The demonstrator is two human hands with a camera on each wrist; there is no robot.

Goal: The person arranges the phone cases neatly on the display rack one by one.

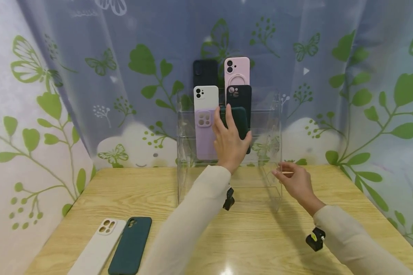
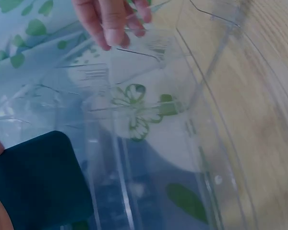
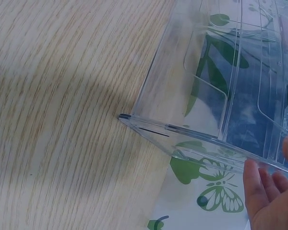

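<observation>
My left hand (image 1: 231,143) holds a dark green phone case (image 1: 239,119) against the right column of a clear tiered stand (image 1: 270,187), fingers at one side and thumb at the other. Much of the case is hidden by the hand. In the left wrist view, its plain green face (image 2: 38,177) shows. My right hand (image 1: 297,183) grips the stand's right side panel (image 3: 206,136) between thumb and fingers. Near the left hand, a lilac case (image 1: 205,143) stands at the left and a black case (image 1: 247,99) directly behind the green one.
Higher on the stand are a white case (image 1: 206,99), another black case (image 1: 204,72) and a pink case (image 1: 237,70) with a ring. A white case (image 1: 96,248) and a teal case (image 1: 130,244) lie on the wooden table (image 1: 261,236) at front left. A patterned curtain (image 1: 165,38) hangs behind.
</observation>
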